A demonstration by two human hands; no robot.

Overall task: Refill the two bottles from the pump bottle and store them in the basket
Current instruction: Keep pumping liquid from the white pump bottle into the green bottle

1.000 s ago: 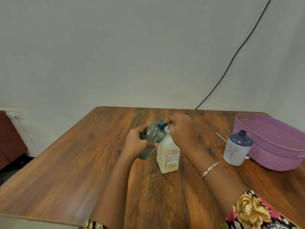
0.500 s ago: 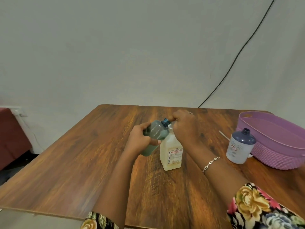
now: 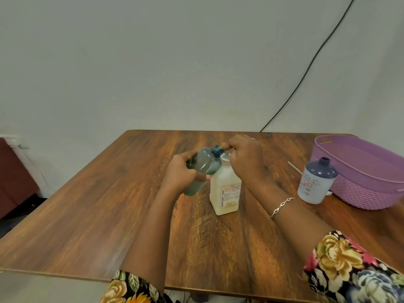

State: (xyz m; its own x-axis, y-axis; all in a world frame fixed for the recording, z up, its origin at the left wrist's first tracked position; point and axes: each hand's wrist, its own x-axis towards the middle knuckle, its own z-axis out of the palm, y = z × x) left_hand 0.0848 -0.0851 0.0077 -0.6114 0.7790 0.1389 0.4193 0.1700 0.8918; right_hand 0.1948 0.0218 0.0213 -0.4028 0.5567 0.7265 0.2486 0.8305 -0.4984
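Table (image 3: 109, 215): wood-grain top, brown w/ darker streaks, far edge close to the wall.

Items standing or lying on it, L to R:
1. Pump bottle (image 3: 226, 193): cream-white, upright, approx. centre of top. Label w/ red print faces front; pump head hidden.
2. Small bottle (image 3: 314, 182): pale body, dark blue shoulder, upright, neck open. Right of centre, well apart from item 1.
3. Basket (image 3: 371, 193): purple, woven-look wall, at right side, partly out of frame. Item 2 is just beside its front-left wall; contact cannot be told.
4. Thin white stick (image 3: 294, 166): flat on top, behind item 2.
5. Small white obj. (image 3: 329, 192): between item 2 base and basket, ID unclear.
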